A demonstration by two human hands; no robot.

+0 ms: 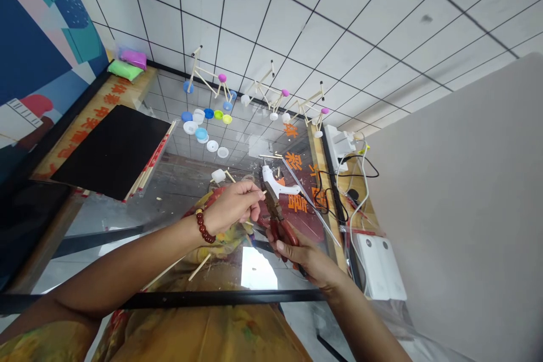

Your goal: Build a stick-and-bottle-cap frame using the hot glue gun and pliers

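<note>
My left hand (240,203) is closed in a pinch on a thin pale wooden stick, whose short end (264,192) shows past the fingertips. My right hand (303,254) wraps round the red handles of a pair of pliers (274,206). The metal jaws point away from me and lie right beside the stick's end; whether they touch it I cannot tell. Just beyond the jaws, a white hot glue gun (278,182) lies on the glass tabletop. A white bottle cap (218,175) with small sticks attached lies beyond my left hand. Loose sticks (199,267) lie nearer to me.
Several small stick-and-cap models (220,82) stand along the wall. Coloured bottle caps (208,113) lie in the middle. Black sheets (112,150) are stacked at left, near green and purple packets (126,69). A power strip (339,144) with cables sits at the right edge.
</note>
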